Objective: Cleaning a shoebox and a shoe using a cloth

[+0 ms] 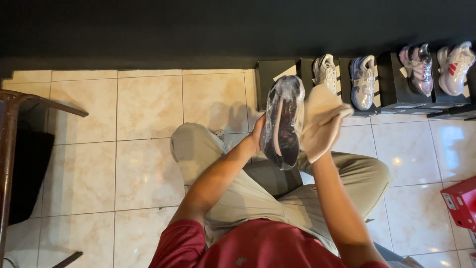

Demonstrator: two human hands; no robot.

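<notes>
— Red shirt [258, 248] sits nearest, then beige trousers [238, 193]. What are the hands doing?

— Left hand [258, 135] is closed on the side of a dark shoe [282, 124] wrapped in clear plastic, held upright above the knees. Right hand [317, 134] is covered by a cream cloth [320, 124] it grips, pressed against that shoe's other side.

— And around the shoe?

— Just beyond it, four shoes stand on black boxes [394, 84] along the dark wall; a red box [461, 201] lies on the tiled floor [144, 104] well to its right.
</notes>
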